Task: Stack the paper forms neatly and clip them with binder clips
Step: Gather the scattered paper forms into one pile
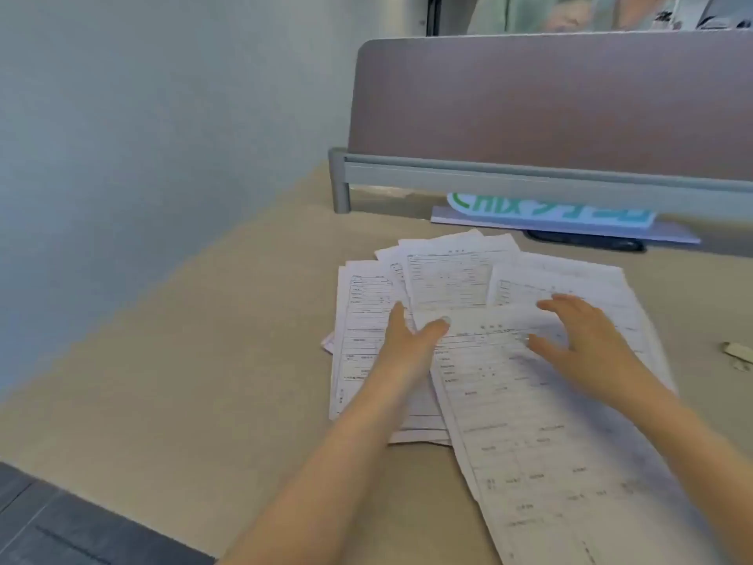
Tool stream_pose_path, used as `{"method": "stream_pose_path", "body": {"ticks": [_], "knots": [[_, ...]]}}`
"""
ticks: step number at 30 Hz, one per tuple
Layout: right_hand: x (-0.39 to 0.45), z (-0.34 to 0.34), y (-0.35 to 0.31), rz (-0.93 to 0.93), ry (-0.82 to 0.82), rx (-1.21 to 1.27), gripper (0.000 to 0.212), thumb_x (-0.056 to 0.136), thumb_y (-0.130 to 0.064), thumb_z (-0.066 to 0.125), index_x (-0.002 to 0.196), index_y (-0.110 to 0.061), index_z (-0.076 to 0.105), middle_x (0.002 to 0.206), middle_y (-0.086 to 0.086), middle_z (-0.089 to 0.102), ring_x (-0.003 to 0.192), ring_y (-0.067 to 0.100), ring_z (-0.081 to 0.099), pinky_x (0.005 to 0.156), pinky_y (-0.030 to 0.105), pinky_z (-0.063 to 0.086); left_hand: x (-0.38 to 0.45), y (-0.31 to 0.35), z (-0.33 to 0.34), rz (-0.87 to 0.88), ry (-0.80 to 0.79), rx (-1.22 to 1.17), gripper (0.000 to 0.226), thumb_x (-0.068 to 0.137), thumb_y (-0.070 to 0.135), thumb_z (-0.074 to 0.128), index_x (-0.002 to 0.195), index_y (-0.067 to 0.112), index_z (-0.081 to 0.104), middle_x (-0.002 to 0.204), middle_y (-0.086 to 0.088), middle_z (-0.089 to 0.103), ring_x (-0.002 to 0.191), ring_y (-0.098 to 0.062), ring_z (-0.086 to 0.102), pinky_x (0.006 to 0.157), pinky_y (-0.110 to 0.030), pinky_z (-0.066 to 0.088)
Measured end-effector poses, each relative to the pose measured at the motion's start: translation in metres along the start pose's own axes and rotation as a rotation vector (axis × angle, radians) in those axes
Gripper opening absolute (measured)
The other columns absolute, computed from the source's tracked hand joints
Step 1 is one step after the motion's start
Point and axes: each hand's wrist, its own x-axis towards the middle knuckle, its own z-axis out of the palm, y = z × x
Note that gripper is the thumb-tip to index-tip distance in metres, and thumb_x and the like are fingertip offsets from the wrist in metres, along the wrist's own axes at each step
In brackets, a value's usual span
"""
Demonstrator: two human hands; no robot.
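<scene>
- Forms (448, 279) are fanned loosely on the counter (203, 360)
- Left hand (411, 340) and right hand (586, 344) are laid flat on them, fingers spread wide, nothing gripped

Only one view: head cam, worn on the person, looks forward and down over a beige desk (195, 360). It is wide-angle, so edges bend. It sits close above both forearms, which enter from the bottom. It faces the brown partition (550, 99) at the desk's far edge, wall on left.
</scene>
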Motion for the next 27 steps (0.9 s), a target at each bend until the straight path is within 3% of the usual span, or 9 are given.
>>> {"method": "stream_pose_path", "body": {"ticks": [2, 5, 7, 9, 13, 16, 18, 21, 27], "knots": [[-0.009, -0.004, 0.017, 0.097, 0.01, 0.119, 0.059, 0.087, -0.037, 0.056, 0.138, -0.017, 0.036, 0.152, 0.004, 0.029, 0.138, 0.025, 0.03, 0.111, 0.04, 0.025, -0.002, -0.005, 0.011, -0.075, -0.056, -0.094, 0.065, 0.092, 0.025, 0.051, 0.145, 0.025, 0.014, 0.097, 0.026, 0.041, 0.088, 0.005, 0.042, 0.088, -0.02, 0.032], [-0.016, 0.007, 0.028, 0.132, 0.024, 0.152, 0.058, 0.088, -0.037, 0.055, 0.137, -0.012, 0.038, 0.147, 0.006, 0.038, 0.131, 0.026, 0.039, 0.107, 0.038, 0.028, -0.006, -0.014, 0.018, -0.116, -0.111, -0.181, 0.061, 0.09, 0.024, 0.054, 0.142, 0.025, 0.022, 0.101, 0.014, 0.057, 0.089, -0.004, 0.055, 0.068, -0.026, 0.048], [-0.015, 0.013, 0.027, 0.114, 0.062, 0.129, 0.056, 0.088, -0.037, 0.054, 0.137, -0.013, 0.038, 0.147, 0.004, 0.04, 0.132, 0.025, 0.039, 0.111, 0.04, 0.023, -0.003, -0.022, 0.023, -0.138, -0.094, -0.175, 0.058, 0.088, 0.023, 0.057, 0.139, 0.023, 0.031, 0.12, 0.001, 0.061, 0.104, -0.019, 0.061, 0.08, -0.042, 0.054], [-0.015, 0.015, 0.023, 0.109, 0.077, 0.168, 0.057, 0.087, -0.037, 0.054, 0.138, -0.017, 0.036, 0.147, 0.0, 0.04, 0.133, 0.023, 0.039, 0.114, 0.04, 0.02, -0.003, -0.027, 0.027, -0.127, -0.078, -0.055, 0.05, 0.086, 0.023, 0.058, 0.133, 0.021, 0.041, 0.123, -0.003, 0.063, 0.105, -0.024, 0.064, 0.085, -0.049, 0.054], [-0.016, 0.018, 0.024, 0.119, 0.081, 0.233, 0.059, 0.086, -0.038, 0.056, 0.139, -0.024, 0.034, 0.147, -0.004, 0.04, 0.131, 0.02, 0.04, 0.104, 0.036, 0.033, -0.008, -0.03, 0.035, -0.024, -0.149, 0.319, 0.027, 0.089, 0.019, 0.05, 0.111, 0.025, 0.062, 0.109, 0.003, 0.07, 0.097, -0.014, 0.067, 0.084, -0.03, 0.053], [-0.016, 0.015, 0.025, 0.137, 0.1, 0.296, 0.06, 0.086, -0.034, 0.057, 0.14, -0.025, 0.031, 0.148, -0.004, 0.038, 0.132, 0.018, 0.04, 0.101, 0.034, 0.036, -0.006, -0.03, 0.033, -0.029, -0.133, 0.577, 0.022, 0.089, 0.026, 0.045, 0.088, 0.025, 0.067, 0.099, -0.004, 0.073, 0.09, -0.019, 0.068, 0.082, -0.034, 0.052], [-0.016, 0.015, 0.026, 0.148, 0.134, 0.344, 0.061, 0.087, -0.031, 0.056, 0.141, -0.026, 0.029, 0.147, -0.004, 0.038, 0.131, 0.018, 0.041, 0.1, 0.034, 0.036, -0.005, -0.027, 0.028, -0.018, -0.136, 0.677, 0.022, 0.089, 0.031, 0.048, 0.084, 0.027, 0.069, 0.092, -0.002, 0.074, 0.086, -0.019, 0.069, 0.08, -0.033, 0.053], [-0.015, 0.014, 0.029, 0.157, 0.172, 0.412, 0.059, 0.088, -0.027, 0.055, 0.141, -0.025, 0.029, 0.145, -0.006, 0.039, 0.128, 0.018, 0.045, 0.098, 0.034, 0.038, -0.007, -0.02, 0.024, 0.025, -0.113, 0.709, 0.018, 0.087, 0.031, 0.054, 0.079, 0.031, 0.07, 0.085, 0.005, 0.073, 0.08, -0.014, 0.068, 0.073, -0.028, 0.053], [-0.007, 0.0, 0.047, 0.234, 0.218, 0.613, 0.064, 0.087, -0.03, 0.057, 0.142, -0.026, 0.024, 0.119, -0.007, 0.051, 0.094, 0.01, 0.055, 0.072, 0.025, 0.043, 0.004, 0.013, 0.037, 0.203, -0.001, 0.659, 0.024, 0.087, 0.028, 0.053, 0.083, 0.014, 0.072, 0.091, -0.012, 0.073, 0.087, -0.029, 0.068, 0.07, -0.034, 0.051]]}}
